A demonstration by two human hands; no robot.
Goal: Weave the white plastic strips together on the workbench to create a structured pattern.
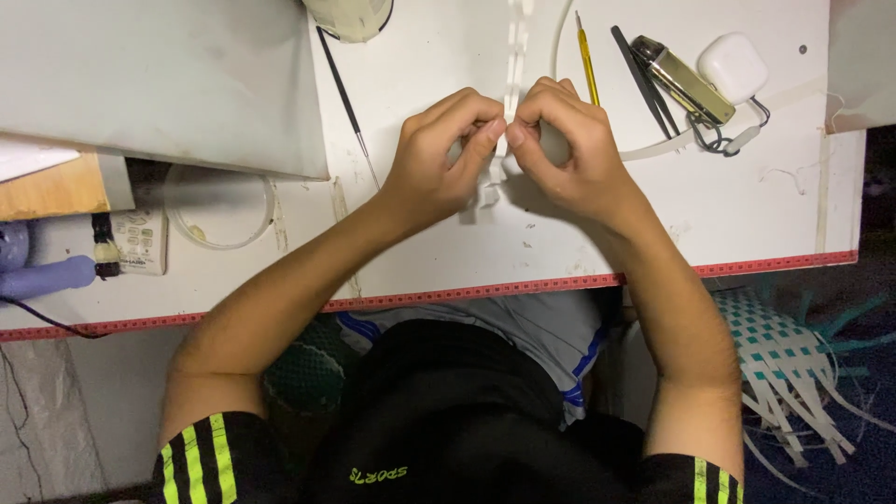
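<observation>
Head view: the left hand (439,154) and right hand (565,149) meet fingertip to fingertip on the table (765,215), both pinching a white strip (516,42) that runs up between them

Matt white plastic strip (513,56), thin and smooth, pinched between the left hand (439,159) and right hand (569,154) over a scuffed, matt white table (747,215). Right of the strip, glossy yellow pencil (586,61), shiny brass-coloured metal clip (681,79), smooth glossy white plastic case (734,65). Far left of the strip, bare matt wood block (51,187).
</observation>
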